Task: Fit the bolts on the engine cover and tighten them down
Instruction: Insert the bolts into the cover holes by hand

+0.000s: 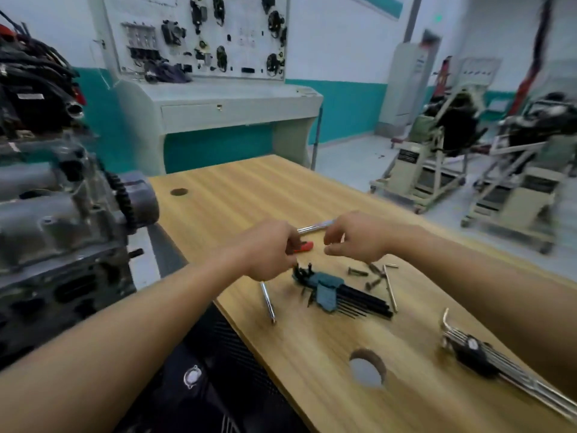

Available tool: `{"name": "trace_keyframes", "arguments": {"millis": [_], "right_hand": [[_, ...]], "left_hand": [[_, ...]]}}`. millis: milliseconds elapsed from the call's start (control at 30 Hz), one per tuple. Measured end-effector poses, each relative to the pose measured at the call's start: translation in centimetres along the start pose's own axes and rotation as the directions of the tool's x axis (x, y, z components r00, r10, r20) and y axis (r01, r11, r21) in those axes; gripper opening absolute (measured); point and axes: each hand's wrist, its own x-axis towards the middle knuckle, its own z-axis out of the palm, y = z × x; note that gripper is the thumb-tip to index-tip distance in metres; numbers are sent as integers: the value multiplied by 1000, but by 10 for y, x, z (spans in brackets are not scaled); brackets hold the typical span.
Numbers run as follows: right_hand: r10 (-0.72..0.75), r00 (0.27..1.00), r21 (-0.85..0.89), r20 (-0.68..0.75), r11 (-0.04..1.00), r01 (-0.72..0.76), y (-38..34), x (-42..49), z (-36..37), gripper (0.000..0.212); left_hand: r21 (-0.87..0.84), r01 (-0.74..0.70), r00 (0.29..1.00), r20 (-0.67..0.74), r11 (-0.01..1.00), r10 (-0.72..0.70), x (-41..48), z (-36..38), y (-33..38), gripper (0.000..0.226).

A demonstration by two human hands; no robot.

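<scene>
Hidden: the left hand (265, 250) was curled round a small red-handled tool (304, 246), which its fingers mostly covered.
Right hand: the right hand (356, 237) sat at 3 o'clock of the left and apart from it, with thumb and forefinger curled close. Whether they pinched anything could not be told.
Bar: a thin chrome steel bar (315, 227) ran behind both hands, its ends hidden.
Bolts: dark steel bolts (357, 271) lay loose on the pale wooden counter (312, 354), at 6 o'clock of the right hand.
Around: a black hex key set in a teal holder (327, 289) lay beside the bolts. A blurred grey metal engine (62, 220) at 9 o'clock was cut off by the frame.
</scene>
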Motion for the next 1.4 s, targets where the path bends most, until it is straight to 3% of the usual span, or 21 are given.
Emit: {"name": "trace_keyframes", "arguments": {"millis": [167, 333, 533, 667, 767, 900, 967, 1167, 1400], "right_hand": [[135, 991, 126, 1, 983, -134, 59, -13, 41, 42], [20, 997, -76, -76, 997, -26, 74, -10, 79, 67], [-41, 988, -106, -147, 994, 26, 65, 23, 90, 42], [165, 960, 81, -227, 985, -151, 56, 37, 97, 53], [293, 937, 223, -193, 943, -249, 55, 41, 98, 54], [-2, 989, -70, -147, 997, -8, 70, 21, 96, 59], [-77, 990, -121, -116, 991, 63, 74, 15, 95, 55], [-26, 982, -106, -186, 994, 6, 53, 26, 102, 28], [117, 970, -47, -213, 990, -130, 48, 30, 108, 28]], "left_hand": [[-103, 57, 996, -69, 993, -64, 33, 44, 12, 24], [-174, 34, 989, -136, 984, -58, 52, 54, 21, 18], [-240, 6, 987, -155, 971, -44, 53, 55, 8, 12], [-264, 42, 976, -193, 964, -95, 47, 53, -7, 13], [-261, 47, 976, -194, 964, -100, 44, 48, -15, 12], [-257, 54, 972, -207, 965, -110, 44, 40, -22, 14], [-270, 49, 969, -219, 962, -111, 43, 39, -21, 13], [-308, 46, 973, -203, 950, -113, 34, 43, -20, 12], [-379, 87, 968, -187, 921, -169, 29, 41, -23, 6]]}}
